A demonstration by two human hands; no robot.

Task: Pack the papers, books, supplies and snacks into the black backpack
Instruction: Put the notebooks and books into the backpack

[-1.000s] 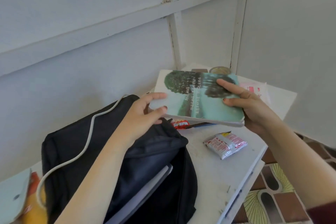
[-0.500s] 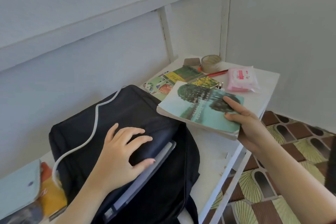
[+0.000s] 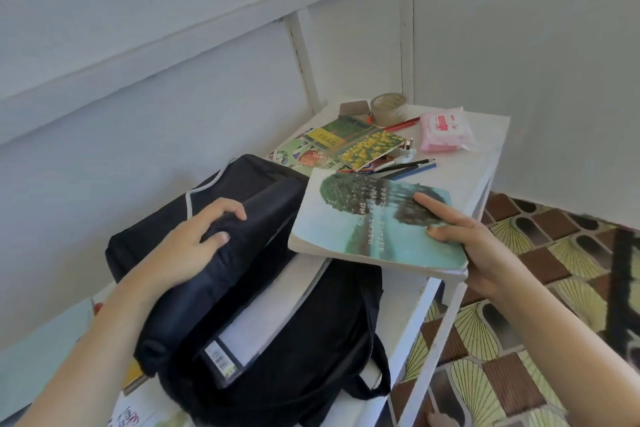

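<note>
The black backpack [image 3: 311, 329] lies on the white table [image 3: 460, 177], its main compartment open with a white book [image 3: 263, 319] inside. My left hand [image 3: 194, 246] grips the raised upper flap of the backpack. My right hand [image 3: 460, 239] holds a teal book with trees on its cover [image 3: 367, 229] by its right edge, level, just above the open mouth of the bag. Farther back lie green and yellow books [image 3: 349, 144], pencils [image 3: 408, 166], a tape roll [image 3: 389, 107] and a pink tissue pack [image 3: 445, 130].
Walls close in behind and to the right of the table. The table's front edge drops to a patterned tile floor [image 3: 519, 340]. A pale blue item [image 3: 38, 343] and printed papers [image 3: 138, 416] lie left of and below the backpack.
My left hand has moved from resting on the bag to gripping and lifting its flap, widening the opening. The teal book came down and left toward the bag's mouth.
</note>
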